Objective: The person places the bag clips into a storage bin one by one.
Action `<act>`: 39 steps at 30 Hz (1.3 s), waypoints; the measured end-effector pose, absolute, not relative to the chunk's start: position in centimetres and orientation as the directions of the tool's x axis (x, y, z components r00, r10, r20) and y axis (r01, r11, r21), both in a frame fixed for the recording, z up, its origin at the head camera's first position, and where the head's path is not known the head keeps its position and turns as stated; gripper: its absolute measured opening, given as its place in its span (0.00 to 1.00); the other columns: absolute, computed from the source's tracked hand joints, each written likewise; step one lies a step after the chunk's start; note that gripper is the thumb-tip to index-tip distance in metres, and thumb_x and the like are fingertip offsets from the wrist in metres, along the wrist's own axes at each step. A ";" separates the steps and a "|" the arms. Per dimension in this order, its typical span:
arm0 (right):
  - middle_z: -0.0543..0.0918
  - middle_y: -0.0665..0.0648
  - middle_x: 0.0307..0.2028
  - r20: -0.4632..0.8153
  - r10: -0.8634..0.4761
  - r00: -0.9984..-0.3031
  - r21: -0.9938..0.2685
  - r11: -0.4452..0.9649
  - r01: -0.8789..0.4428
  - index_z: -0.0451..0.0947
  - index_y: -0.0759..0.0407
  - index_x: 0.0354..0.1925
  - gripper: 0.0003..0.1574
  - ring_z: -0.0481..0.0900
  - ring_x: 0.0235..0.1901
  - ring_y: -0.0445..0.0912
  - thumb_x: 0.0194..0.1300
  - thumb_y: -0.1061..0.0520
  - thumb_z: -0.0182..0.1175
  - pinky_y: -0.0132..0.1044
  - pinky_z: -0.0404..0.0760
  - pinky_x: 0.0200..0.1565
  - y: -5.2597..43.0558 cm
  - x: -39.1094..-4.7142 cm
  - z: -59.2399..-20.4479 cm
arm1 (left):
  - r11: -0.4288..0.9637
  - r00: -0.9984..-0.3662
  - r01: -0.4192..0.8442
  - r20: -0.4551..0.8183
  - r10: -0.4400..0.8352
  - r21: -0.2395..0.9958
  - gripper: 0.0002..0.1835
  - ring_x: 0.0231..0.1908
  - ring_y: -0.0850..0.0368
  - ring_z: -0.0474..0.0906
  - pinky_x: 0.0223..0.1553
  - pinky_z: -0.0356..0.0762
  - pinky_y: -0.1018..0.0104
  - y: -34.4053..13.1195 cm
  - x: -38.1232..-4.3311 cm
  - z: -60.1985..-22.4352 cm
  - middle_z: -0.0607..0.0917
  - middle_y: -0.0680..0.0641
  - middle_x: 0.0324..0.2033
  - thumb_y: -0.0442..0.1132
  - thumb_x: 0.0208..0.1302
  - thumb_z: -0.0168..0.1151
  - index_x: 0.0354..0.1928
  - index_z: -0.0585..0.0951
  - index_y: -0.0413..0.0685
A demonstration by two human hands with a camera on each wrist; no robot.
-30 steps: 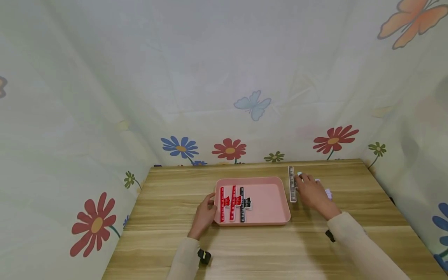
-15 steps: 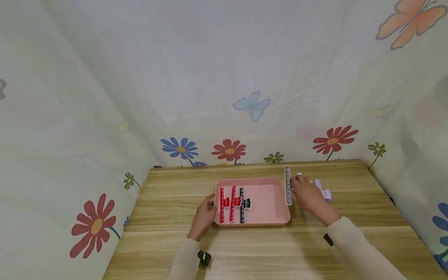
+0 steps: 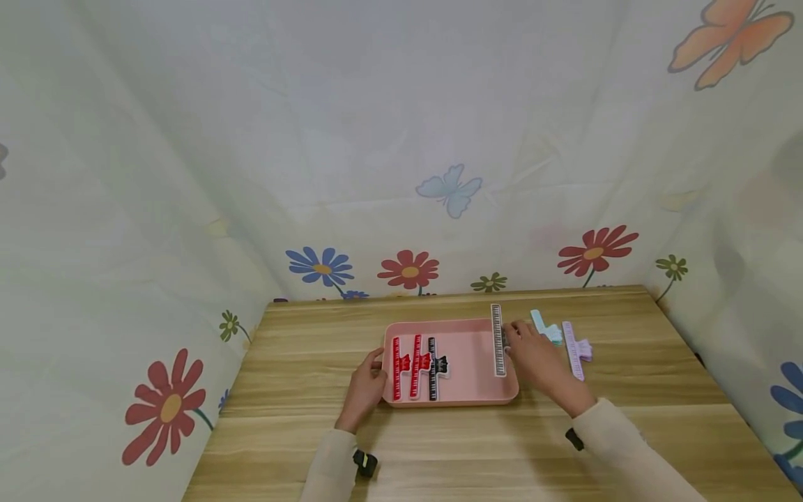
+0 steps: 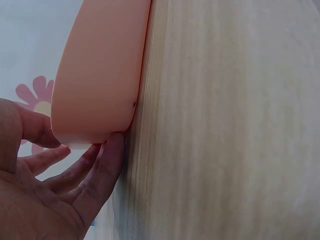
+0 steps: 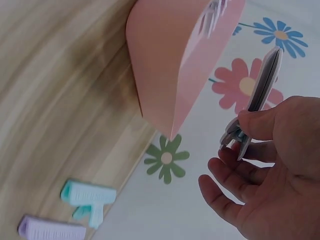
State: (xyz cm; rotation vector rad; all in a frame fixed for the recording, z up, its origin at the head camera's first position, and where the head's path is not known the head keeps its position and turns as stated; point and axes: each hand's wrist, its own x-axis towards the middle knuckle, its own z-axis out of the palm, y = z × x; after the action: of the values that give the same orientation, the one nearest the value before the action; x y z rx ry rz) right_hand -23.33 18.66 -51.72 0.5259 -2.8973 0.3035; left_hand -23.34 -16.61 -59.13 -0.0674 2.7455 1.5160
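My right hand pinches the handle of a grey clip with a piano-key pattern, held above the right end of the pink tray. In the right wrist view the clip appears edge-on between thumb and fingers, raised above the tray wall. At the tray's left end my left hand holds its side, and the left wrist view has fingertips against the outer wall. Inside, on the left, lie two red clips and a black clip, roughly parallel.
On the wooden table, right of the tray, lie a teal clip and a purple clip. A flower-printed curtain closes off the back and both sides.
My right hand has carried the grey clip leftward from beside the tray to over its right end. The teal and purple clips have come into fuller view. The left hand stays at the tray.
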 end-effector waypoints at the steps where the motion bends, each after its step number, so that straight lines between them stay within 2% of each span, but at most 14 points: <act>1: 0.77 0.71 0.61 0.212 -0.334 -0.918 -0.166 0.914 -0.370 0.71 0.70 0.67 0.30 0.77 0.61 0.64 0.72 0.58 0.61 0.59 0.80 0.57 18.5 -23.2 -51.8 | 0.533 -0.999 -0.039 -0.024 -0.035 0.846 0.27 0.45 0.48 0.85 0.40 0.82 0.59 -16.6 -23.4 -59.2 0.85 0.33 0.53 0.32 0.70 0.53 0.71 0.72 0.45; 8: 0.79 0.70 0.57 0.217 -0.346 -0.913 -0.181 0.904 -0.386 0.71 0.70 0.66 0.32 0.78 0.58 0.62 0.69 0.58 0.65 0.57 0.81 0.55 17.3 -23.1 -52.7 | 0.530 -0.999 -0.045 -0.030 -0.037 0.847 0.27 0.47 0.47 0.86 0.42 0.83 0.58 -16.6 -23.4 -59.4 0.84 0.33 0.54 0.33 0.71 0.53 0.71 0.72 0.46; 16: 0.77 0.70 0.60 0.168 -0.375 -0.912 -0.171 0.900 -0.401 0.72 0.69 0.66 0.31 0.78 0.60 0.62 0.70 0.57 0.64 0.56 0.81 0.58 16.1 -22.7 -53.6 | 0.531 -0.999 -0.037 -0.021 -0.037 0.846 0.27 0.47 0.46 0.86 0.41 0.83 0.58 -16.7 -23.4 -59.5 0.85 0.33 0.54 0.32 0.70 0.53 0.71 0.72 0.45; 23: 0.79 0.69 0.55 0.214 -0.407 -0.888 -0.157 0.883 -0.443 0.74 0.71 0.62 0.30 0.80 0.55 0.60 0.66 0.60 0.67 0.55 0.83 0.53 15.4 -22.6 -54.8 | 0.527 -0.999 -0.048 -0.032 -0.041 0.849 0.27 0.47 0.46 0.86 0.41 0.83 0.59 -16.6 -23.3 -59.6 0.84 0.33 0.54 0.33 0.70 0.53 0.71 0.72 0.46; 39: 0.80 0.66 0.56 0.126 -0.415 -0.901 -0.139 0.892 -0.430 0.75 0.68 0.62 0.29 0.79 0.57 0.58 0.68 0.55 0.67 0.52 0.81 0.59 13.6 -23.4 -56.4 | 0.525 -0.999 -0.041 -0.019 -0.048 0.850 0.27 0.48 0.46 0.86 0.43 0.83 0.57 -16.6 -23.3 -59.4 0.85 0.34 0.54 0.33 0.70 0.53 0.71 0.72 0.46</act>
State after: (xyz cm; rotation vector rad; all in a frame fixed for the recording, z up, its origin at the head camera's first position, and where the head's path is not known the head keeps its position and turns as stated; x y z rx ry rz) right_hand -23.35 13.58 -56.38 0.6637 -2.9649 0.2507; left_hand -23.32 -16.56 -59.38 -0.0810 2.7494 1.5323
